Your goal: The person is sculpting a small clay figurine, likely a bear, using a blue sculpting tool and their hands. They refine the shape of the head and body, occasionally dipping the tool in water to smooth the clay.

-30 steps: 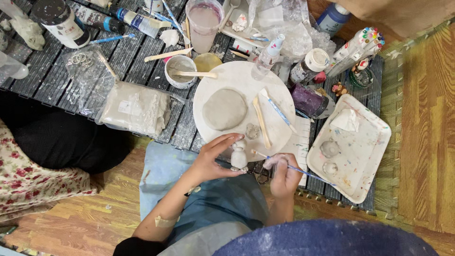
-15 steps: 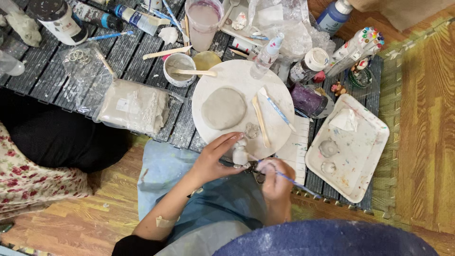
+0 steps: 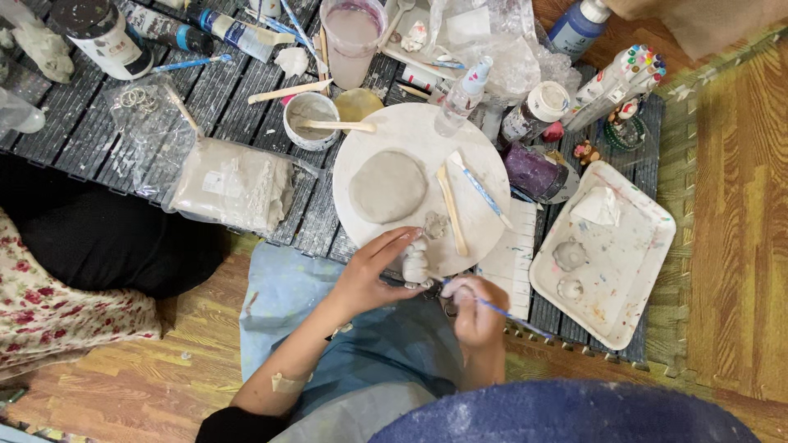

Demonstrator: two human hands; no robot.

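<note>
- My left hand (image 3: 369, 275) is closed around a small pale clay figure (image 3: 415, 262), fingers wrapped on its far side and thumb on its near side, holding it upright at the near edge of the round white board (image 3: 484, 156).
- My right hand (image 3: 474, 308) is closed in a pinch on a thin blue-handled brush (image 3: 513, 316); its tip points left at the foot of the figure and its handle runs off to the right and near.
- The figure sits between my two hands, just over the board's near rim, above my blue apron (image 3: 287, 295).
- On the board, just beyond the figure, lies a small clear lump; farther off is a flattened grey clay disc (image 3: 387, 186), with a wooden modelling stick (image 3: 451, 209) and a blue-and-white tool (image 3: 480, 190) to its right.
- Right of the board stands a white rectangular tray (image 3: 632, 271) holding small clay pieces and a crumpled white scrap.
- Left of the board lies a bagged block of clay (image 3: 234, 184) on the dark slatted mat (image 3: 74, 131).
- Beyond the board are a white cup (image 3: 310, 119) with a stick across it and a beaker of cloudy pink water (image 3: 353, 41).
</note>
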